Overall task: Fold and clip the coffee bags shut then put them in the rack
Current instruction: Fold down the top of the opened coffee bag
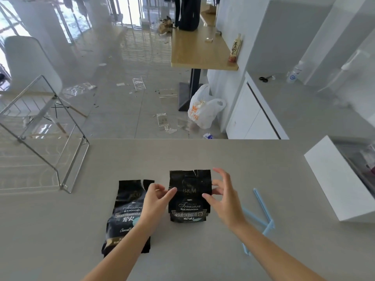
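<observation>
One black coffee bag (189, 199) stands upright on the grey table (203, 155), its torn top unfolded. My left hand (156, 199) is at its left edge, fingers loosely curled and the thumb tip touching the bag. My right hand (224, 197) is at its right edge, thumb on the front, fingers by the side, one finger raised free. A second black coffee bag (124, 216) lies flat to the left, partly under my left forearm. Two light blue clips (261, 207) lie on the table to the right. The wire rack (67, 159) stands at the table's far left.
A white box (332, 179) sits at the table's right edge. Beyond the table are a littered floor, a white plastic bag (203, 112), a wooden table (198, 49) holding a bottle, and a white counter with scissors (263, 78).
</observation>
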